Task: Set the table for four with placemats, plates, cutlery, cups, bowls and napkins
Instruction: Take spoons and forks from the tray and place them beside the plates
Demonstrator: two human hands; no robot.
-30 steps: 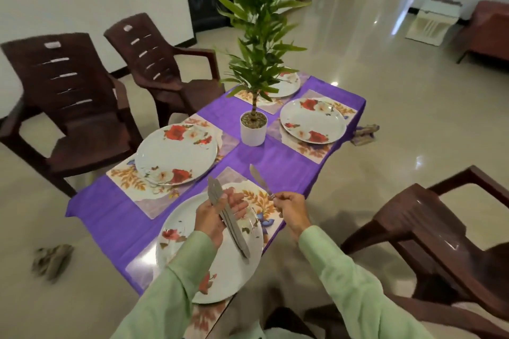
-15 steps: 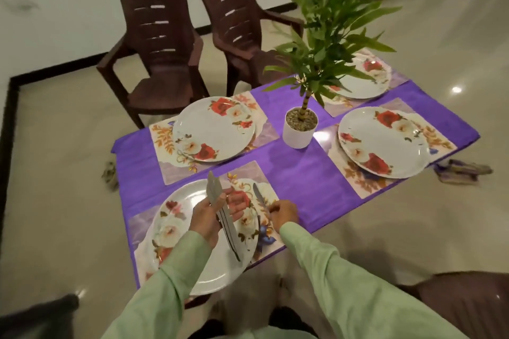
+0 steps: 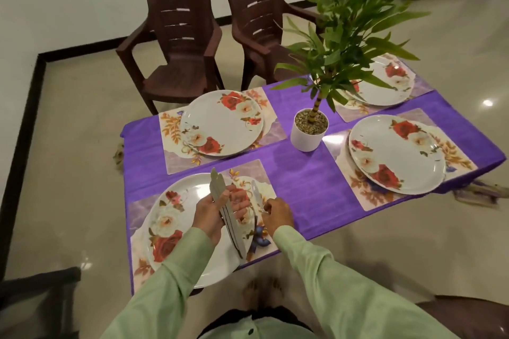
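Clasping a knife bundle (image 3: 217, 183) over the near plate (image 3: 176, 201): left grip (image 3: 212, 215), fingers curled. Right grip (image 3: 276, 213) pinches a single knife (image 3: 255, 192) just right of the plate; handle hidden under fingers.

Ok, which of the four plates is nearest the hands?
The near-left plate: the left hand holds cutlery above it, the right hand pinches a knife at its edge; the others lie farther off.

Leafy green plant (image 3: 355, 22) in a white pot (image 3: 305, 140) topped with pebbles, sitting mid-table on a purple tablecloth (image 3: 297, 176). Past the far edge, side by side on the shiny tile floor (image 3: 82, 146): one brown plastic chair (image 3: 176, 44) and a second chair (image 3: 256, 22). Blurry sandals (image 3: 479, 192) lie by the right end.
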